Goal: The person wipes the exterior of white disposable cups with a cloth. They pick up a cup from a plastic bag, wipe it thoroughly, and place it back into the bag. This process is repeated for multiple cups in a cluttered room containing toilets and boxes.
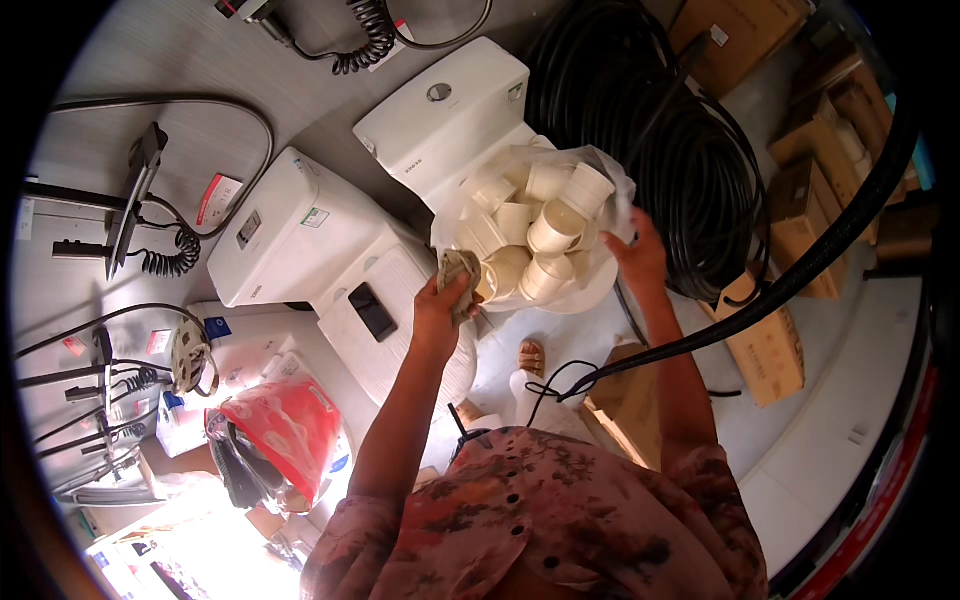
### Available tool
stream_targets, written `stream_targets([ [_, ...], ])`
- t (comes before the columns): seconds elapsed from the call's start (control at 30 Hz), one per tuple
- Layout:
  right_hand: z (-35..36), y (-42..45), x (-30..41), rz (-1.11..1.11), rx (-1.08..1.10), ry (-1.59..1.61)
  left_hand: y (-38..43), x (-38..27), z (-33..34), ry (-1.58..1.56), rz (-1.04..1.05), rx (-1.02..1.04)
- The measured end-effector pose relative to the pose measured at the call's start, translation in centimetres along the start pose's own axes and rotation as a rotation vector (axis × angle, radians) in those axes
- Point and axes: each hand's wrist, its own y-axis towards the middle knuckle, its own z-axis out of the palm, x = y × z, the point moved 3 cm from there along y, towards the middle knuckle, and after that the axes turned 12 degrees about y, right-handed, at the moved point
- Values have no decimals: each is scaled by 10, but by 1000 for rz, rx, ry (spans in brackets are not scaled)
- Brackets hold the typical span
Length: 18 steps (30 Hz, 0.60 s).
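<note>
My left hand (437, 311) grips a crumpled greyish-beige cloth (459, 285) at the near left side of a clear plastic bag (616, 184). The bag lies spread over a white toilet (442, 97) and holds several cream plastic pipe fittings (556, 227), some of them elbows. At the bag's right edge is my right hand (641, 251), thumb and fingers apart; whether it touches the plastic I cannot tell. A black smartphone (373, 312) rests on the closed lid of a second toilet (341, 292), left of my left hand.
Coiled black hose (637, 142) is piled behind and right of the bag. Cardboard boxes (806, 225) stand at the right. A thick black cable (750, 319) crosses in front of my right forearm. At the left are a red plastic bag (289, 431) and wall-mounted shower fixtures (131, 202).
</note>
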Motion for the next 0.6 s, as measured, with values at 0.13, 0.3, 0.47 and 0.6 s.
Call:
stream_targets([
  [0.13, 14, 9, 10, -115, 152, 119, -12, 27, -14, 201, -60, -54],
  [0.3, 22, 23, 52, -180, 22, 234, -10, 57, -38, 430, -30, -90],
  [0.47, 38, 20, 4, -242, 207, -37, -9, 50, -39, 1136, 235, -284],
  [0.6, 35, 19, -9, -31, 166, 339, -27, 18, -25, 1480, 793, -538],
])
